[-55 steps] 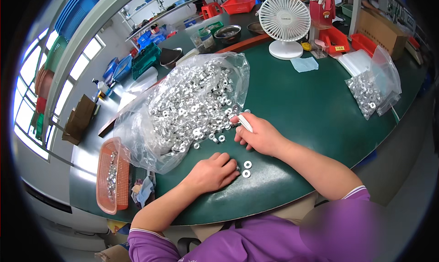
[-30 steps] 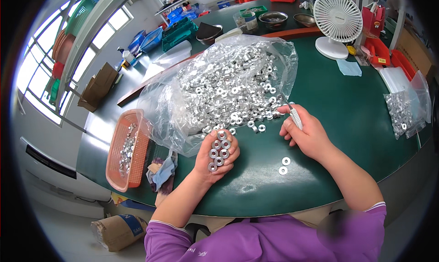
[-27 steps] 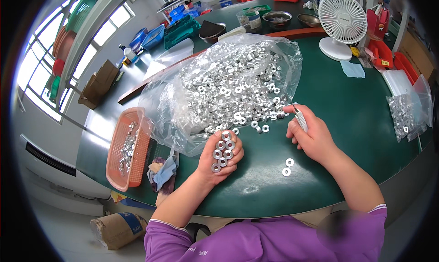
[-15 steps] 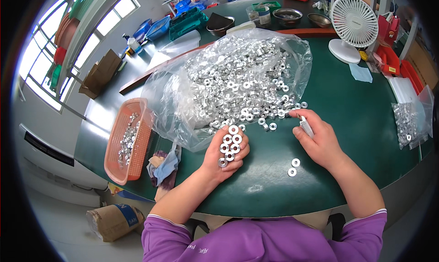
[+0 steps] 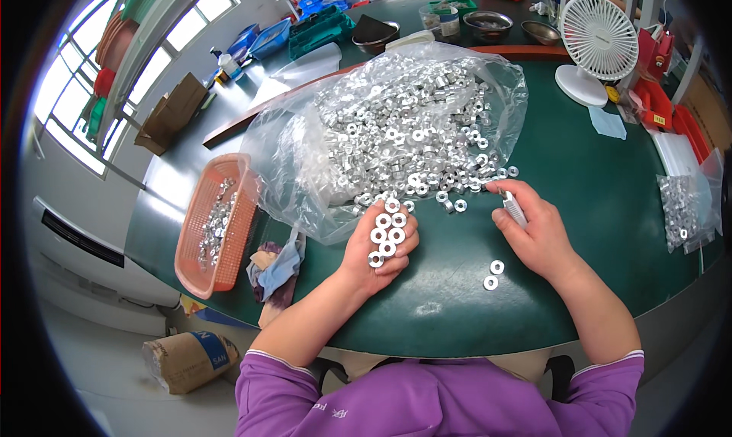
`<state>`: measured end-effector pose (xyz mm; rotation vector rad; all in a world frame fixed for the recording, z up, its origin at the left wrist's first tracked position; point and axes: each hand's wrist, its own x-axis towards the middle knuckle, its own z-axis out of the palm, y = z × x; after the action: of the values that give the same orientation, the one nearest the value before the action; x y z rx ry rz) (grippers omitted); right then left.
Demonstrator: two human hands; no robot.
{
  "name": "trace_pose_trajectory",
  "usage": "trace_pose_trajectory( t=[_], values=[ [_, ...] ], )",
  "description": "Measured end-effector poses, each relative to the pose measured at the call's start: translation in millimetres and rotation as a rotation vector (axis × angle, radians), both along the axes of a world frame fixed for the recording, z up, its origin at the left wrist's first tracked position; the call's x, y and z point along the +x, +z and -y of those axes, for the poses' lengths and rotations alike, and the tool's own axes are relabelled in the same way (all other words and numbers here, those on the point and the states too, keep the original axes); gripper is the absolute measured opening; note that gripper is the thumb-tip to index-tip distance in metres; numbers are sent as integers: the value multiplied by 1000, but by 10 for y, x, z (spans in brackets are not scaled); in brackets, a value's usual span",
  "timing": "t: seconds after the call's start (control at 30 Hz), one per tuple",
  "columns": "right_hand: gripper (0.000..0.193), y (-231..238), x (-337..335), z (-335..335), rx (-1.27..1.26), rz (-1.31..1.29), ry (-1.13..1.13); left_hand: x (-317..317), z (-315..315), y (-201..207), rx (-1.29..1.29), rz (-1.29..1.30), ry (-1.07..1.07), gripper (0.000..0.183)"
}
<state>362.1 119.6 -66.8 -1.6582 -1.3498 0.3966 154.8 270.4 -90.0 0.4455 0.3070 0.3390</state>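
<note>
My left hand [image 5: 364, 255] is closed around several silver metal rings [image 5: 387, 236], their flat faces and round holes turned up in a double row. In my right hand [image 5: 537, 225] is a small knife-like tool [image 5: 514, 208] with a light grey ribbed handle; its tip points toward the pile, and the fingertips hide part of it. Two loose rings [image 5: 493, 275] lie on the green table between my hands, nearer to the right wrist. Just beyond both hands, a large heap of the same rings [image 5: 412, 136] spills from an open clear plastic bag [image 5: 286, 185].
At left stands a pink plastic basket [image 5: 188, 242] with rings inside, beside crumpled cloths [image 5: 280, 273]. A white fan [image 5: 598, 44] stands at far right, above bags of rings [image 5: 677, 212]. Metal bowls [image 5: 488, 27] and a green crate [image 5: 316, 33] sit at the back.
The whole view has shifted slightly. My left hand has risen a little with its rings and tilted slightly; my right hand keeps its hold on the tool, nearly still.
</note>
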Motion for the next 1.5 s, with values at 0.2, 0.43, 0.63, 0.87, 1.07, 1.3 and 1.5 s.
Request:
trace_pose_trajectory(
  t=[0.2,0.43,0.63,0.87,1.07,1.3,1.5],
  values=[
    [31,-72,26,-48,59,36,-24,-53,-72,22,45,46,64,36],
    [30,-128,94,-19,38,-7,-84,-576,-709,690,840,-224,1019,34],
    [30,-102,41,-59,123,56,-47,-2256,-1914,607,1666,-1625,1286,45],
    [32,-78,128,-46,-3,-34,-71,-2107,-1781,598,1837,-1817,1192,43],
    [37,-119,298,-57,-24,234,-220,-448,-370,689,1917,-851,625,12],
    [45,-231,224,-174,-5,384,-35,387,210,53,2219,-588,89,56],
    [46,-206,158,-146,-14,326,130,440,308,-28,2206,-537,-38,60]
  ],
)
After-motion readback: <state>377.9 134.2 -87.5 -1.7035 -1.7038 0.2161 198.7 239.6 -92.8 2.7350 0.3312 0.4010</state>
